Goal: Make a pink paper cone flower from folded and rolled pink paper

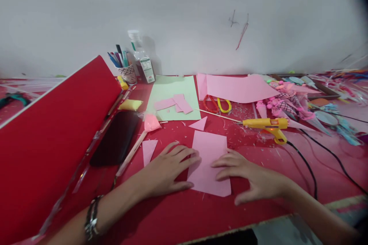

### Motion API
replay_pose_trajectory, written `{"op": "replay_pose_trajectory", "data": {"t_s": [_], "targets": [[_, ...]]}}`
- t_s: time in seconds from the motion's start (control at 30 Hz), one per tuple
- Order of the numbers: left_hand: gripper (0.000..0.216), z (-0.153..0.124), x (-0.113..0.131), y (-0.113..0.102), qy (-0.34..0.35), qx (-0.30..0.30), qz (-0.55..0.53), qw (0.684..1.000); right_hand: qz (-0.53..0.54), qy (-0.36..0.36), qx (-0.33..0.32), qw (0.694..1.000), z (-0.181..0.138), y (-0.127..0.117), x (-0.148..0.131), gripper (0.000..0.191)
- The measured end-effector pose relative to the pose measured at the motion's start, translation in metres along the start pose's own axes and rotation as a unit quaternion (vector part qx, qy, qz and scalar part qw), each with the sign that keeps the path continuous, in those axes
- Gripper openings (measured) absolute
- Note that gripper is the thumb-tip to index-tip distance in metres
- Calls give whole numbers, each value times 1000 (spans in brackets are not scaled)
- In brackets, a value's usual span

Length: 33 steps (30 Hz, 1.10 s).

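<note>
A pink sheet of paper [209, 153] lies flat on the red table between my hands. My left hand [172, 164] rests at its left edge, fingers spread, with the fingertips over the paper. From the right, my right hand [244, 172] reaches over the sheet's right edge with fingers apart. Neither hand grips anything. Beside my left hand lies a pink paper triangle [148, 150], and another pink triangle [199, 123] sits just above the sheet. Right of the sheet stands a yellow glue gun [266, 124] with a black cord.
Behind are a light green sheet [155, 92] with pink strips [182, 103], scissors with red and yellow handles [224, 105], and a large pink sheet [238, 88]. Pink cones [290, 99] crowd the right. A dark phone-like slab [116, 138] and tilted red board [57, 134] occupy the left.
</note>
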State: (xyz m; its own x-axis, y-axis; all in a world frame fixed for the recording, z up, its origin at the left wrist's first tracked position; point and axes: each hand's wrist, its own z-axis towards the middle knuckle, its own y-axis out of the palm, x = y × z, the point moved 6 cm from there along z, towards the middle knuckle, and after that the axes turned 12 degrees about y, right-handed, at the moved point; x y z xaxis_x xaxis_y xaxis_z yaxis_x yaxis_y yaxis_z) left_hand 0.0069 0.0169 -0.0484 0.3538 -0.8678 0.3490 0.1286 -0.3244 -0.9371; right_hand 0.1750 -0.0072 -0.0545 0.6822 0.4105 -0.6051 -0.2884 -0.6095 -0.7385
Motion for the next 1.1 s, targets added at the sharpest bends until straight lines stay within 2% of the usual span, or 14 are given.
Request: {"op": "replay_pose_trajectory", "data": {"t_s": [0.07, 0.17, 0.2, 0.47, 0.63, 0.8, 0.97, 1.1], "targets": [[58, 1, -3, 0, 4, -2, -9, 1000, -24, -3, 2, 1000, -1, 2, 0, 43], [58, 0, -8, 3, -6, -9, -5, 1000, -48, 11, 63, 997, 0, 3, 0, 18], [57, -1, -9, 5, -11, -11, -1, 1000, -44, 17, 79, 996, 0, 3, 0, 18], [71, 0, -8, 12, -35, 10, -5, 999, 41, 29, 136, 989, 15, -12, -2, 17], [75, 2, -10, 12, -47, 40, -17, 998, -4, 52, 170, 984, 41, -13, 0, 21], [79, 2, -14, 14, -86, 83, -9, 993, -47, 32, 179, 982, 63, -13, 0, 21], [80, 3, -14, 17, -93, 96, -1, 991, -58, 51, 206, 976, 69, -13, 1, 23], [71, 4, -13, 15, -84, 100, -4, 991, -72, 54, 232, 969, 70, -13, 2, 19]]}}
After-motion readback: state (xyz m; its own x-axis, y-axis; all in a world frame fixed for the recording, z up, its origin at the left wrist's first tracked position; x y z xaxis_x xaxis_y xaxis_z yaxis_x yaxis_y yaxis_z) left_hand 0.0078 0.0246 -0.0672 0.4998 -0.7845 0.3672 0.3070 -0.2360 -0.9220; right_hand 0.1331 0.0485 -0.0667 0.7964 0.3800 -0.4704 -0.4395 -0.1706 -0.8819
